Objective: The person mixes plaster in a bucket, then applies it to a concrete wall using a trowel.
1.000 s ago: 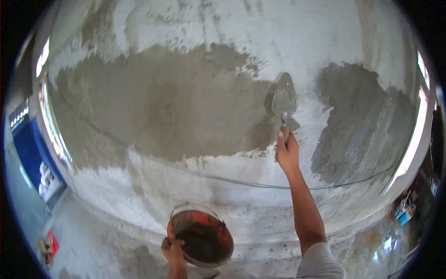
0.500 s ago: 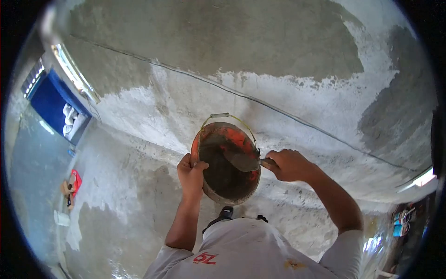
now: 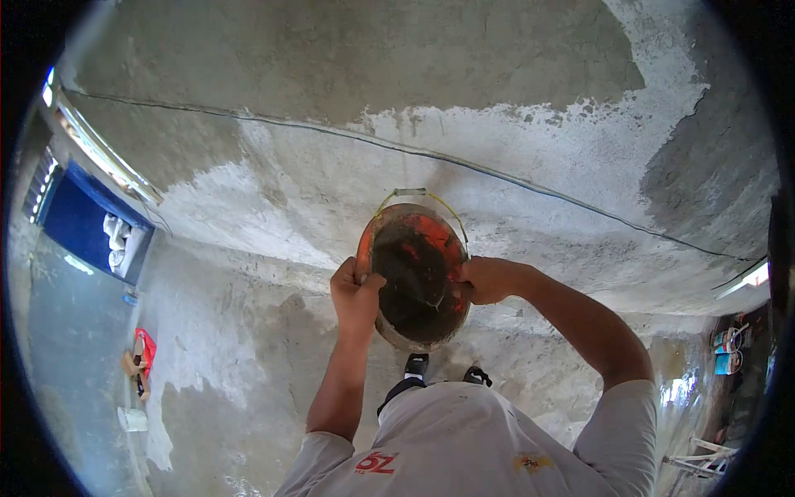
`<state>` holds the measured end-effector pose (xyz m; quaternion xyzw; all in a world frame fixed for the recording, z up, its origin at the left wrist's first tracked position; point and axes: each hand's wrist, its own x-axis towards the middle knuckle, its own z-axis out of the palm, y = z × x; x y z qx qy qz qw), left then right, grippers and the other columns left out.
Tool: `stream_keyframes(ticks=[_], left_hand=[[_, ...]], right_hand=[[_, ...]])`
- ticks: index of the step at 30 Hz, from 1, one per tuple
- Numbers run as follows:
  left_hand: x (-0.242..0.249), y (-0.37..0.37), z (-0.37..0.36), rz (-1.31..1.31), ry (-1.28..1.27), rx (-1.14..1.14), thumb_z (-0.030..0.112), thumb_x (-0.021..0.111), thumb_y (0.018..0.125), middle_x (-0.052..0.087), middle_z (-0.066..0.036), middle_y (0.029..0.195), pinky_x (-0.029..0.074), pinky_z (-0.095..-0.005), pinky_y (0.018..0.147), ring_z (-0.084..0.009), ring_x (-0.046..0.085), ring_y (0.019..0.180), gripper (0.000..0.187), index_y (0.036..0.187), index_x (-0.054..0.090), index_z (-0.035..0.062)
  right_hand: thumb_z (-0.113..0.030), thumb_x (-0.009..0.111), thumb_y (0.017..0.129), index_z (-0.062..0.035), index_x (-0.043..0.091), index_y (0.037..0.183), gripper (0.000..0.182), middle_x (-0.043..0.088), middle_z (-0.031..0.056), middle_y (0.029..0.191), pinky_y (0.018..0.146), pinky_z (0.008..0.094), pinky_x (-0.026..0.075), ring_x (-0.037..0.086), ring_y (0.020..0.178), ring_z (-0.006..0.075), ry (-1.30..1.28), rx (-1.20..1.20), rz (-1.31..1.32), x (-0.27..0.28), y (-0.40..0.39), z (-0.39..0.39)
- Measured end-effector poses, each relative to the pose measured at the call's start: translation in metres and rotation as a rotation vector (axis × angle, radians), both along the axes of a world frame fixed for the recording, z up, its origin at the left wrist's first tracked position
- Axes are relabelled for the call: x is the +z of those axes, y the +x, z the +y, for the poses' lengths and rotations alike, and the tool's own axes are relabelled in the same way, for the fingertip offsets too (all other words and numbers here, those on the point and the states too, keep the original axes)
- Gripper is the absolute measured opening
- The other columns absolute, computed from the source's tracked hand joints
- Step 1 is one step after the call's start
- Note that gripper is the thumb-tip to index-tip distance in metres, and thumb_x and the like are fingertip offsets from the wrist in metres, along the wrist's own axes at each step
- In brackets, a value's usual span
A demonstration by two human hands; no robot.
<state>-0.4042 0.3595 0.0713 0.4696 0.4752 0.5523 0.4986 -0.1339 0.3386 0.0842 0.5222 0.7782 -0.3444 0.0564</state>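
An orange-red bucket (image 3: 362,253), crusted with grey mortar, is held up in front of me with its mouth toward the camera. Dark wet mortar (image 3: 406,286) lies inside it. My left hand (image 3: 354,296) grips the bucket's left rim, thumb over the edge. My right hand (image 3: 490,280) is closed at the right rim, around the handle of a trowel whose blade is down in the bucket and hard to tell from the mortar. The wire bail handle (image 3: 410,192) stands up beyond the far rim.
Ahead is a wall (image 3: 530,141) with darker plaster patches and a cable (image 3: 431,154) running across it. A blue doorway (image 3: 91,217) is at left, near a red bag (image 3: 146,349) and a whitish container (image 3: 131,419). Blue-labelled buckets (image 3: 727,362) stand at far right.
My right hand has moved left and slightly up, close against the rim. The trowel blade, plainly visible earlier, has gone down into the mortar. The bucket sits slightly higher and farther right in view.
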Motion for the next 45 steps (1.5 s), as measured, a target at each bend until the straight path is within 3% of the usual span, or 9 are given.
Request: stream_keyframes(ticks=[6,9,11,13,17,23,27,35,45], left_hand=[[-0.021,0.008,0.013,0.166,-0.022,-0.084,-0.002,0.066,0.072,0.042,0.005,0.067,0.031,-0.0271,0.056,-0.0063,0.038,0.063,0.024,0.068,0.045,0.0073],[-0.032,0.004,0.019,0.181,-0.075,-0.094,-0.003,0.067,0.071,0.042,0.005,0.067,0.032,-0.0273,0.057,-0.0068,0.038,0.062,0.023,0.069,0.046,0.0078],[-0.031,0.0,0.022,0.18,-0.103,-0.084,-0.004,0.066,0.071,0.042,0.005,0.067,0.033,-0.0273,0.057,-0.0071,0.039,0.062,0.023,0.069,0.046,0.0079],[-0.023,0.001,0.023,-0.018,-0.139,-0.118,-0.011,0.066,0.072,0.054,0.001,0.073,0.044,-0.0284,0.065,-0.0112,0.051,0.068,0.023,0.074,0.052,0.0077],[0.014,0.018,0.026,-0.097,-0.077,-0.119,-0.008,0.065,0.073,0.046,0.004,0.071,0.038,-0.0283,0.059,-0.0088,0.042,0.063,0.022,0.072,0.049,0.0069],[0.072,0.036,0.03,-0.317,-0.059,-0.131,-0.011,0.065,0.074,0.062,-0.004,0.079,0.049,-0.0293,0.065,-0.0129,0.057,0.068,0.02,0.077,0.054,0.0054],[0.097,0.04,0.037,-0.381,-0.025,-0.186,-0.012,0.066,0.073,0.068,-0.008,0.084,0.054,-0.0313,0.07,-0.0178,0.065,0.073,0.019,0.082,0.06,0.0037],[0.125,0.053,0.04,-0.391,-0.024,-0.186,-0.012,0.067,0.072,0.068,-0.008,0.089,0.055,-0.0326,0.073,-0.0205,0.066,0.078,0.023,0.087,0.061,0.004],[0.153,0.055,0.031,-0.471,-0.045,-0.111,-0.012,0.064,0.073,0.064,-0.008,0.09,0.053,-0.0308,0.071,-0.0187,0.063,0.079,0.022,0.089,0.059,0.0022]], right_hand=[[-0.042,0.07,0.098,-0.0023,0.073,0.099,0.04,0.065,0.0063,0.074,0.053,0.033,0.047,0.058,0.058,0.0135,-0.442,-0.132,0.26,-0.039,0.007,0.001],[-0.03,0.069,0.1,0.0009,0.071,0.094,0.032,0.063,0.0021,0.066,0.049,0.0297,0.044,0.055,0.052,0.0132,-0.473,-0.142,0.562,-0.052,0.025,-0.014],[-0.034,0.07,0.099,-0.0059,0.075,0.116,0.033,0.061,0.0016,0.07,0.05,0.0294,0.044,0.054,0.055,0.0105,-0.504,-0.207,0.648,-0.051,0.037,-0.025],[-0.031,0.072,0.098,-0.0074,0.072,0.127,0.037,0.062,0.0006,0.071,0.048,0.0271,0.043,0.054,0.055,0.0101,-0.336,-0.291,0.541,-0.043,0.047,-0.034],[-0.029,0.075,0.097,-0.005,0.069,0.133,0.043,0.069,0.0053,0.08,0.053,0.0273,0.049,0.058,0.057,0.0108,-0.356,-0.346,0.482,0.027,0.052,-0.052],[-0.011,0.078,0.093,-0.0034,0.065,0.132,0.042,0.071,0.0069,0.085,0.06,0.0291,0.052,0.063,0.068,0.0107,-0.018,-0.474,0.811,0.051,0.104,-0.087],[-0.013,0.084,0.089,-0.0033,0.062,0.133,0.051,0.073,0.0088,0.097,0.071,0.0315,0.054,0.064,0.081,0.0129,0.03,-0.524,0.571,0.1,0.104,-0.115],[-0.018,0.078,0.094,0.0006,0.063,0.129,0.043,0.071,0.0133,0.097,0.077,0.0331,0.053,0.065,0.083,0.0192,0.445,-0.474,0.403,0.069,0.122,-0.127],[-0.014,0.092,0.077,-0.0024,0.071,0.121,0.051,0.072,0.0117,0.102,0.078,0.0334,0.057,0.07,0.086,0.02,0.629,-0.441,0.353,0.076,0.118,-0.128]])
